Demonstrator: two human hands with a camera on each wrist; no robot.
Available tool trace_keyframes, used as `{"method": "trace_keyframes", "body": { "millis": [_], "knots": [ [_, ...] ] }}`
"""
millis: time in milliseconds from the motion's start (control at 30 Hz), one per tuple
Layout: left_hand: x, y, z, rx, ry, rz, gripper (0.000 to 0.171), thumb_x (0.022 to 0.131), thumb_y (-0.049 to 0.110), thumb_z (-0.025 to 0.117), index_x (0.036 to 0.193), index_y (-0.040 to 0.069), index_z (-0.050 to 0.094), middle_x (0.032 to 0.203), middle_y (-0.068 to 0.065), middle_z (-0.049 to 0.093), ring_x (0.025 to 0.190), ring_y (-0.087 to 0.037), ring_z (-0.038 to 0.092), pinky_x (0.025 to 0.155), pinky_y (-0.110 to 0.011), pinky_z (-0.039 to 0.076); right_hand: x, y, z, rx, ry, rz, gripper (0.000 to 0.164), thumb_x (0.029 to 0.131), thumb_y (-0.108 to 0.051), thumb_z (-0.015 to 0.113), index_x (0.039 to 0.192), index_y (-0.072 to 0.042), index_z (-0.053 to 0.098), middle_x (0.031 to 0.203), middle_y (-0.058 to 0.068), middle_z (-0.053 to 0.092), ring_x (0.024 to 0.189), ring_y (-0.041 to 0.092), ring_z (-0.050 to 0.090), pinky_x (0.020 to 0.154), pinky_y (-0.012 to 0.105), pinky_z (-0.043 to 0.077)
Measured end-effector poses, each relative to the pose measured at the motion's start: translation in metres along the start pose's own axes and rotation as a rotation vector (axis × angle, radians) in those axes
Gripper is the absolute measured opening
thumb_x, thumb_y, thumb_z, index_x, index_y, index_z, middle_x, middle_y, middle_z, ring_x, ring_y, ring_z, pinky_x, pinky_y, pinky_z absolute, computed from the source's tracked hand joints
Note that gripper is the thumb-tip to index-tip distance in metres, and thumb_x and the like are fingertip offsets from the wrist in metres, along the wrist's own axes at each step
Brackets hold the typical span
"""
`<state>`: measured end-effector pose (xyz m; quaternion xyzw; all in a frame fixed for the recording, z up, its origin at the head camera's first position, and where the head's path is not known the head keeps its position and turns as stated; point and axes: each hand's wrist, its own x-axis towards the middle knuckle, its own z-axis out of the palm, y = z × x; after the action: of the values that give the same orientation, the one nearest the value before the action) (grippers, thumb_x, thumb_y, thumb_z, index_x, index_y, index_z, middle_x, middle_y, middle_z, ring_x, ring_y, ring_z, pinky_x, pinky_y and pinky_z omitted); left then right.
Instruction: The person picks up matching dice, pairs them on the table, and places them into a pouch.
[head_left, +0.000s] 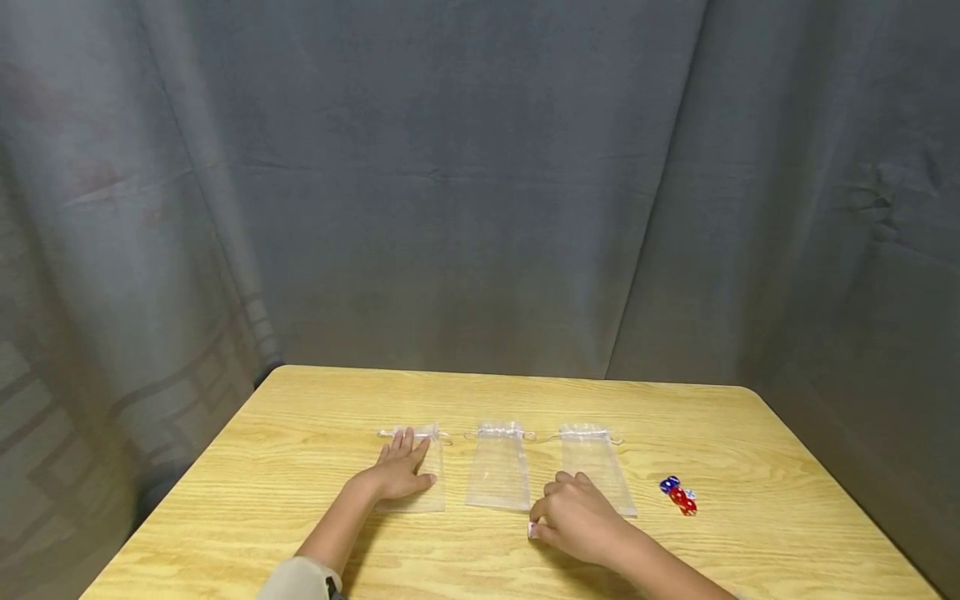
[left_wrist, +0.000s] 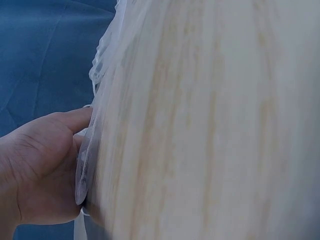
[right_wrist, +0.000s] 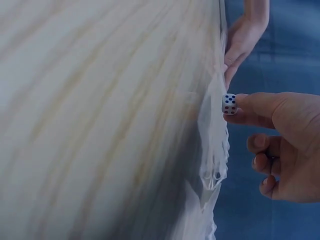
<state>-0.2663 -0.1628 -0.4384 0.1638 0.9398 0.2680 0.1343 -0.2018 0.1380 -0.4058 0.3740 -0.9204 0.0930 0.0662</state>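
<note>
My left hand (head_left: 397,473) rests with spread fingers on the leftmost sheer white drawstring pouch (head_left: 431,497), covering much of it. In the left wrist view, that pouch's thin fabric (left_wrist: 87,167) lies against the fingers. Between thumb and forefinger, my right hand (head_left: 576,518) pinches a white die (right_wrist: 229,104) with dark pips; its other fingers are curled. The die shows just below the gap between the middle pouch (head_left: 497,471) and the right pouch (head_left: 592,467), and the right hand partly covers the right pouch's lower edge.
To the right of the pouches, several blue dice (head_left: 670,484), red dice (head_left: 683,500) and a white die (head_left: 691,495) sit in a cluster on the wooden table (head_left: 337,408). Grey curtains (head_left: 450,208) hang behind the table and along its sides.
</note>
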Motion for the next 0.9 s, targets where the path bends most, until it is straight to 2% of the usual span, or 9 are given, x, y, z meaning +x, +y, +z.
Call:
{"method": "trace_keyframes", "body": {
  "millis": [267,500,900],
  "knots": [
    [0.002,0.002,0.000,0.009,-0.007,0.002,0.068,0.093,0.033,0.052,0.145,0.000,0.022,0.148,-0.029,-0.003,0.135,-0.041,-0.009,0.107,-0.052,-0.004,-0.004,-0.001,0.001,0.021,-0.031,0.009,0.014,0.075,-0.033,0.073,0.079,-0.019,0.074,0.072,-0.016,0.059,0.067,0.002,0.039,0.060,0.022,0.028],
    [0.002,0.001,0.001,0.001,-0.007,0.002,0.068,0.093,0.032,0.052,0.145,-0.001,0.022,0.148,-0.030,-0.004,0.135,-0.041,-0.010,0.107,-0.052,-0.005,-0.005,0.002,-0.001,-0.018,-0.010,0.010,0.012,0.075,-0.030,0.073,0.079,-0.019,0.074,0.072,-0.015,0.060,0.067,0.003,0.041,0.059,0.022,0.029],
    [-0.002,0.003,0.000,-0.008,0.002,0.010,0.067,0.093,0.031,0.052,0.144,-0.002,0.023,0.147,-0.031,-0.002,0.135,-0.042,-0.008,0.107,-0.052,-0.004,-0.015,0.014,-0.005,-0.032,0.028,0.067,0.010,0.075,-0.028,0.073,0.079,-0.019,0.073,0.076,-0.011,0.063,0.069,0.006,0.045,0.060,0.026,0.033]
  ]
}}
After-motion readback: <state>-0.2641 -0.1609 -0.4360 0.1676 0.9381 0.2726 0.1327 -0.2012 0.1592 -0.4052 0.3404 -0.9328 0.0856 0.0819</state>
